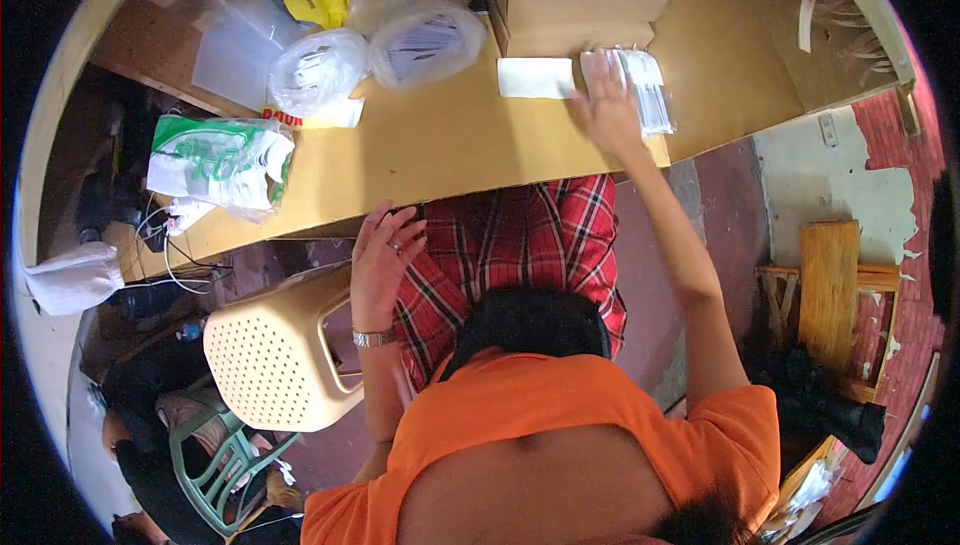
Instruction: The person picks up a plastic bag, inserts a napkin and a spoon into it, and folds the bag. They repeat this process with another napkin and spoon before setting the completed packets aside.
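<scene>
My right hand (610, 113) lies flat with fingers stretched out, over the left part of some clear plastic packets (652, 95) holding white slim items. Just left of that hand is a white rectangular card or paper (535, 77) on the wooden table (430, 150). My left hand (385, 250) hangs at the table's front edge, beside my lap, with its fingers loosely bent and apart. Nothing shows in it. What lies directly beneath my right palm is hidden.
Two clear plastic bags of white pieces, one round (318, 73) and one wider (428, 45), stand at the back left. Near the left edge sits a green-and-white plastic pack (215, 160). Cardboard boxes (590, 0) are stacked behind. A beige stool (275, 355) stands left of me.
</scene>
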Action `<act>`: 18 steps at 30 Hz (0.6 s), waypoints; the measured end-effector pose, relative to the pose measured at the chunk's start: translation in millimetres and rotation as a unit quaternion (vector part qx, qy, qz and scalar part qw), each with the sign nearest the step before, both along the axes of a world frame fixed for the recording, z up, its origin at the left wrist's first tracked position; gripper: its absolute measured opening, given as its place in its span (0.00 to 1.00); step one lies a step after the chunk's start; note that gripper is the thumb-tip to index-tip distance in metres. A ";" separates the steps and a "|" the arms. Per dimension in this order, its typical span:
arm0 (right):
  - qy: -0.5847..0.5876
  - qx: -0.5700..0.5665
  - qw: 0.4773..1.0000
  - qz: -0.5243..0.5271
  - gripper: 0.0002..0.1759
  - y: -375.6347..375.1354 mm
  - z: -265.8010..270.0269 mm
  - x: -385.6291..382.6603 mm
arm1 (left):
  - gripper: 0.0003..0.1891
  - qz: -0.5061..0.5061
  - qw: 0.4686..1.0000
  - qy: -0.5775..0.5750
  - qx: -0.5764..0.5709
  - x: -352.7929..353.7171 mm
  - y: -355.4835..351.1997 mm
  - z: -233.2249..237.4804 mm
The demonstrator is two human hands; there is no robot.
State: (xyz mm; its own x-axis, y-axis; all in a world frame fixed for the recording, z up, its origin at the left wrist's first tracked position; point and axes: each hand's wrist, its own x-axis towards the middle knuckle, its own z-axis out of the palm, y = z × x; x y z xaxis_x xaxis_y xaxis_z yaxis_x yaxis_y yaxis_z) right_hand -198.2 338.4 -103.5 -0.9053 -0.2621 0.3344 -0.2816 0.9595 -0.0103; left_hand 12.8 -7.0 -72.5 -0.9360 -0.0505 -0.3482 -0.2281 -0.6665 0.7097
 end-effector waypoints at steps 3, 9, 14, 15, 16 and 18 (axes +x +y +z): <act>-0.019 -0.024 0.998 0.051 0.37 -20.0 5.0 20.5 | 0.19 0.025 0.999 -0.002 -0.024 2.4 -4.5 1.5; 0.035 -0.008 0.986 -0.164 0.41 20.6 -18.1 -21.3 | 0.24 0.045 0.996 -0.006 -0.080 10.6 -12.5 -0.6; 0.017 0.034 0.980 -0.193 0.42 31.1 -23.7 -34.3 | 0.16 0.058 0.998 0.006 -0.030 8.7 -12.0 -2.5; 0.017 0.041 0.979 -0.197 0.42 31.4 -24.5 -35.2 | 0.16 0.057 0.998 0.005 -0.032 8.4 -10.9 -2.5; 0.017 0.047 0.979 -0.199 0.42 31.4 -25.5 -35.8 | 0.15 0.057 0.998 0.004 -0.034 8.0 -9.6 -2.1; 0.016 0.056 0.978 -0.201 0.41 32.5 -28.4 -35.3 | 0.15 0.052 0.998 -0.001 -0.045 6.6 -6.1 -0.2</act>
State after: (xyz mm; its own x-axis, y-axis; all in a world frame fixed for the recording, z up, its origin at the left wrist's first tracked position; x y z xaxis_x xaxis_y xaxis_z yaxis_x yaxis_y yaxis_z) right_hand -233.6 371.0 -132.0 -0.9320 0.0751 0.3546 0.1193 0.9873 0.1047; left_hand 19.3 -13.1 -72.7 -0.9231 -0.1788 -0.3405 -0.1625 -0.6211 0.7667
